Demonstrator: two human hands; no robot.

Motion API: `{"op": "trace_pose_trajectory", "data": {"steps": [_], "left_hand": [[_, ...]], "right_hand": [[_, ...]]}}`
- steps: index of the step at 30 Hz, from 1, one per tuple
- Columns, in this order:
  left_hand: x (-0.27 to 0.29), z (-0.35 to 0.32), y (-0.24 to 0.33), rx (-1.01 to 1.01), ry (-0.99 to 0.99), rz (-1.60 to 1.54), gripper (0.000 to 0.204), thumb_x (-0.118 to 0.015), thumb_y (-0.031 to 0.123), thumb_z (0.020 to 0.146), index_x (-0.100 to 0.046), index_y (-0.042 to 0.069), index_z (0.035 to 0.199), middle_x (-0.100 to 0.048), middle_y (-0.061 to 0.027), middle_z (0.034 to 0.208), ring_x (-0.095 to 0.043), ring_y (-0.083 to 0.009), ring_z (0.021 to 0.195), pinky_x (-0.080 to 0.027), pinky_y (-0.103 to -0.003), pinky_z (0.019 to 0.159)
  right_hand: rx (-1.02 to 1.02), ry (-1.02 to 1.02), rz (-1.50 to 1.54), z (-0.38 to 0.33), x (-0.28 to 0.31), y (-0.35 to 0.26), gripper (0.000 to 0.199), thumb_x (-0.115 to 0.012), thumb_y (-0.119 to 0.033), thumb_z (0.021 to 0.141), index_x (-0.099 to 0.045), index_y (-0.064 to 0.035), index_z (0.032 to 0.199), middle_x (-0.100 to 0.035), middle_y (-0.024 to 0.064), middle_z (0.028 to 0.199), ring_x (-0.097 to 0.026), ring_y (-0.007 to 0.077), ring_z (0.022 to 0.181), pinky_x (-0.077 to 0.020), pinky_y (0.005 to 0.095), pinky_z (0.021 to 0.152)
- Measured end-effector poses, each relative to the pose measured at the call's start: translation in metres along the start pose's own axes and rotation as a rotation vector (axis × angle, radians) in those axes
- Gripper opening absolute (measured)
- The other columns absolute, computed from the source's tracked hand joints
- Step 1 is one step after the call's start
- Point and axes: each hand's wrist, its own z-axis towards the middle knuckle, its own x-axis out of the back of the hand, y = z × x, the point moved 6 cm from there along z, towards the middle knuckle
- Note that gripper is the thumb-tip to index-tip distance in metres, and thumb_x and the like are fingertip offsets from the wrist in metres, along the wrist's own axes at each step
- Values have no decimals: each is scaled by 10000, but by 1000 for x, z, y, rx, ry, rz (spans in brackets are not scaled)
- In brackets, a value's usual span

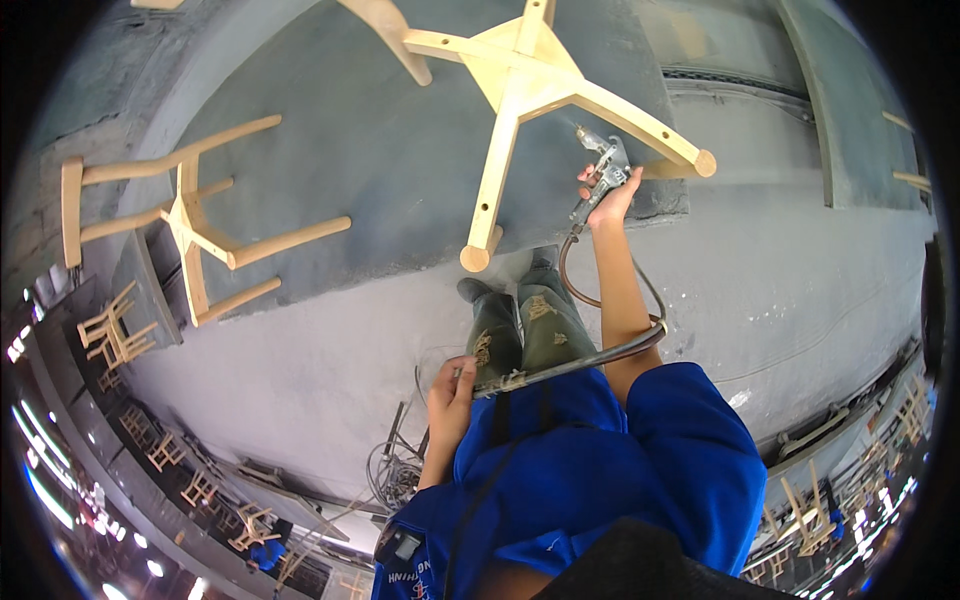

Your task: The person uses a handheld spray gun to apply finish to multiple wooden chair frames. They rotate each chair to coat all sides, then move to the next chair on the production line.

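Note:
My right hand is wrapped round the grip of a metal spray gun. The gun's nozzle points up and left toward the underside of a pale wooden chair frame, with a small gap between them. That frame's legs spread outward from a central crossing. A faint mist seems to hang at the nozzle. From the gun's lower end a dark hose loops down past my right forearm and across my waist. Its other stretch is gripped by my left hand, fingers closed round it.
A second wooden chair frame lies on its side at the left. Beneath both is a dark grey board. Coiled hoses lie on the floor by my left elbow. More chairs stand along the far left, and others at lower right.

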Motion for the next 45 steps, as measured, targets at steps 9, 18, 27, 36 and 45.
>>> {"op": "trace_pose_trajectory", "data": {"steps": [9,18,27,36,45], "left_hand": [[2,1,-13,-25,36,-48,283,-585,277,1043,-650,15,1129,-464,79,690,-350,-25,615,-268,-226,538],[51,9,-26,-76,47,25,276,-571,282,1042,-671,36,1117,-441,67,644,-350,-43,596,-269,-253,526],[162,66,-71,-252,-122,-159,419,-468,362,1063,-713,23,1060,-516,10,626,-439,-77,610,-361,-280,588],[282,149,-146,-177,-88,-395,478,-416,390,1061,-719,21,1035,-422,38,561,-376,-62,543,-251,-257,528],[357,95,-232,105,341,-616,479,-416,416,1051,-730,56,1011,-408,58,602,-374,-65,565,-301,-233,532]], "right_hand": [[-185,-5,11,40,-36,74,802,-159,-728,981,-586,-51,1015,-610,117,708,-601,264,635,-372,326,473],[-94,229,-172,-15,16,90,828,-177,-755,975,-597,-42,988,-635,110,735,-637,267,653,-399,325,471],[298,151,-835,-219,-74,15,367,-601,-344,1018,-564,-101,1290,-675,66,875,-663,158,764,-441,270,543],[1218,-270,-1761,-294,-314,100,566,-662,-126,954,-488,-206,1487,-682,186,1198,-701,339,902,-559,420,816],[800,-448,-2088,-176,-354,287,497,-639,-279,956,-526,-244,1438,-677,224,960,-678,400,898,-541,490,790]]}}
